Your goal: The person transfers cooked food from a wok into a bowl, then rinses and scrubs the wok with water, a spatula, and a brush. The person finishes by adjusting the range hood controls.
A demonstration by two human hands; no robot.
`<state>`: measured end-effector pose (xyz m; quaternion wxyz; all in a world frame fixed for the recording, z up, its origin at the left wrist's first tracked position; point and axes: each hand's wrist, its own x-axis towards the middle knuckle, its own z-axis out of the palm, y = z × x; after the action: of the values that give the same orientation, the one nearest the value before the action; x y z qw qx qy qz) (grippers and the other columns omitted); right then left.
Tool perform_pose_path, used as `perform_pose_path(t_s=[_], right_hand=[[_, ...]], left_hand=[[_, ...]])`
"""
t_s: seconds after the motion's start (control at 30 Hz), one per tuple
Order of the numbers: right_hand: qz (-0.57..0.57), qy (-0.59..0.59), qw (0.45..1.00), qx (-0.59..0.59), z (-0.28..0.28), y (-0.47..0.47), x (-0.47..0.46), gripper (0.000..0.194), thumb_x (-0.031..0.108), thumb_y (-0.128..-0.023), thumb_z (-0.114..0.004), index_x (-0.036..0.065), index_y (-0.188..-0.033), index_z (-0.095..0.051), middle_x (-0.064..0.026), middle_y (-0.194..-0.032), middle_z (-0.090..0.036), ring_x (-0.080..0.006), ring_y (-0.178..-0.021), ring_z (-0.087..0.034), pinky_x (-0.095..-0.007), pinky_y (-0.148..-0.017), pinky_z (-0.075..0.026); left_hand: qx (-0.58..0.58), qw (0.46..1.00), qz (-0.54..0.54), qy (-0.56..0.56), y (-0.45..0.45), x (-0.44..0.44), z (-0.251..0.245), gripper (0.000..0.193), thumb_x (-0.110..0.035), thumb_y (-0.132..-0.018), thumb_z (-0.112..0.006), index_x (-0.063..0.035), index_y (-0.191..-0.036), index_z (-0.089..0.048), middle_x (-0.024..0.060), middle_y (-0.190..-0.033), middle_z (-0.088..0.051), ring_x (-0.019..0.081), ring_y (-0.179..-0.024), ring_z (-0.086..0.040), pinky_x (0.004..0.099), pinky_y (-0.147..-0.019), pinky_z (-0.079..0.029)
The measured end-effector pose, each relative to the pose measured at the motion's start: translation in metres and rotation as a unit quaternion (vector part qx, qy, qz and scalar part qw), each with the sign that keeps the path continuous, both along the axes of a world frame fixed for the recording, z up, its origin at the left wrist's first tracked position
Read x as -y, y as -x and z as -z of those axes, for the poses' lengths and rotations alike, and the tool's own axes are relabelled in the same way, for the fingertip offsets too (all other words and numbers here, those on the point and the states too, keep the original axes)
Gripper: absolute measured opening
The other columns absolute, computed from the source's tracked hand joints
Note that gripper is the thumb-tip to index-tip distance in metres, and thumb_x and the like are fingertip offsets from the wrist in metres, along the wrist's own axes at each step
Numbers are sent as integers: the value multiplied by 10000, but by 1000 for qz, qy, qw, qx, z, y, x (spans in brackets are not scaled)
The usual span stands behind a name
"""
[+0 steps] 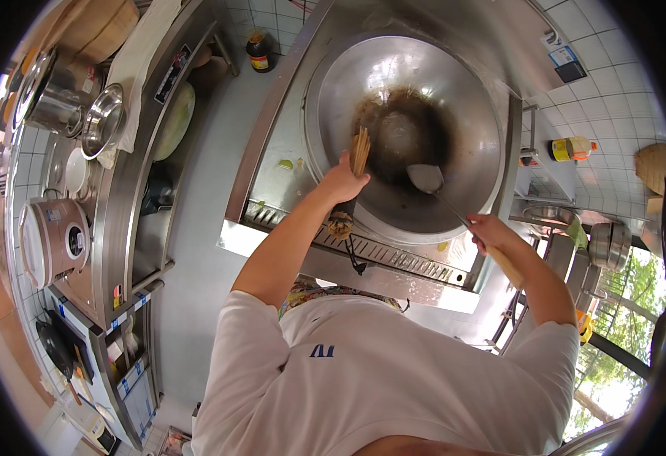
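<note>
A large metal wok (338, 91) is set into the steel stove before me, its bottom browned and dark, with what looks like a little liquid at the centre. My left hand (344, 179) is closed around a bamboo wok brush (360, 151), whose splayed bristle end points over the wok's left side. The brush's dark bound grip and butt hang below the hand, with a black cord loop. In my right hand (490, 231) is a wok spatula (426, 178), held by its shaft just above the wooden handle. The spatula's blade is down inside the wok, right of the dark patch.
A slotted drain channel (390, 260) runs along the stove's front. Green scraps (285, 164) lie on the steel left of the wok. A steel counter at left carries a rice cooker (53, 242), a stock pot and a steel bowl (104, 121). Right, an oil bottle (571, 149) stands on a shelf.
</note>
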<state>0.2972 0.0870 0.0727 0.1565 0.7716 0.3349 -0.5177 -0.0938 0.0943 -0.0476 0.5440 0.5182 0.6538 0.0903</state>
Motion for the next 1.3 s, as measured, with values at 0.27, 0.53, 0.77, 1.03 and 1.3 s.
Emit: perform_pose_path(t_s=[0.27,0.53,0.77,1.03,1.3], right_hand=[[-1,6,996,-92,34,-2,5,454,142,-981,-527,150,-1434,-502,-65,-697,-543,-132,-463,-466,-326,-407,-426],[143,-146,968,-147,167,-6,-153,514,200,-985,-536,281,-1482,-437,-62,-711,-554,-156,-476,-479,-350,-391,-420],[85,-239,954,-162,108,-59,-258,337,311,-988,-478,94,-754,-586,-59,-526,-521,-194,-387,-504,-380,-388,-427],[150,-270,940,-148,11,3,-228,291,177,-958,-521,140,-1242,-576,-87,-709,-572,-173,-465,-497,-347,-433,-452],[77,-88,991,-62,-11,-15,-77,405,115,-968,-537,165,-1370,-541,-74,-687,-546,-153,-472,-493,-311,-394,-414]], left_hand=[[-13,999,-36,2,-9,21,-40,972,-457,-921,-632,42,-1567,-106,342,-1342,-552,458,-1234,-567,451,-1064,-451],[10,999,-45,-3,-44,1,-19,975,-415,-947,-607,60,-1569,-25,368,-1289,-571,478,-1192,-582,468,-1044,-457],[14,999,-41,31,-62,1,-25,1009,-437,-906,-650,90,-1554,-84,369,-1389,-498,452,-1286,-529,444,-1106,-419],[28,999,-15,-23,-21,11,-6,998,-450,-924,-616,48,-1570,-42,347,-1306,-578,459,-1213,-582,450,-1047,-464],[2,1000,6,-5,-17,12,-9,980,-434,-946,-608,38,-1575,-23,328,-1365,-547,436,-1251,-563,439,-1059,-457]])
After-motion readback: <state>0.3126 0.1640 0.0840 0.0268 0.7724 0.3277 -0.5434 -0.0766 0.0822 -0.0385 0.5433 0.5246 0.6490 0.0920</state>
